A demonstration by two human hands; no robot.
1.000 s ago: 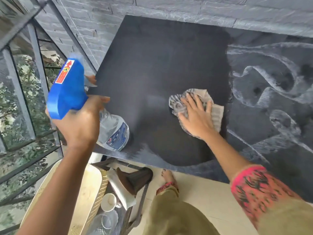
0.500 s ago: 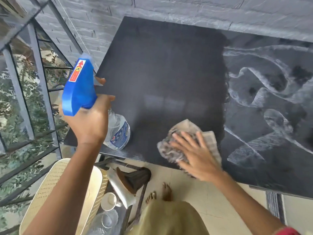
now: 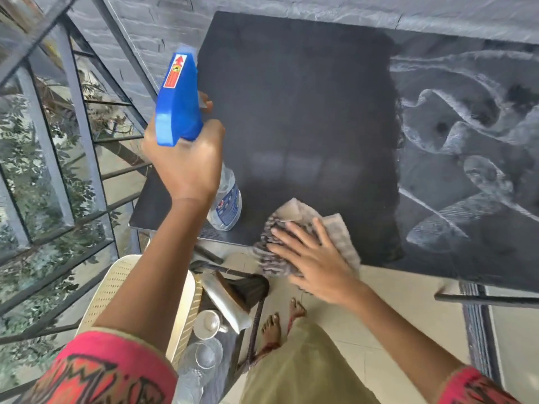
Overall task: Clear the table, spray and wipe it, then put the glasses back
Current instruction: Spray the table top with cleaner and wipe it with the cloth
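My left hand [image 3: 186, 161] grips a spray bottle [image 3: 178, 103] with a blue trigger head and a clear body, held above the left front corner of the black table [image 3: 297, 112]. My right hand [image 3: 315, 258] lies flat, fingers spread, on a crumpled grey cloth [image 3: 291, 223] at the table's front edge; part of the cloth hangs over the edge. The table's left half looks dark and clean, while its right half [image 3: 466, 141] carries white swirled smears. Clear glasses [image 3: 201, 357] stand on a low stand below the table, by my left forearm.
A cream perforated chair [image 3: 116, 290] stands at the lower left beside the stand, which also holds a white cup [image 3: 208, 322] and a dark lamp-like object [image 3: 248, 287]. A metal window grille [image 3: 58, 141] runs along the left. A grey brick wall backs the table. My bare feet stand on pale floor tiles.
My right hand has dragged the cloth from the middle of the table toward me to the front edge. My left hand holds the spray bottle a bit further right in the frame.
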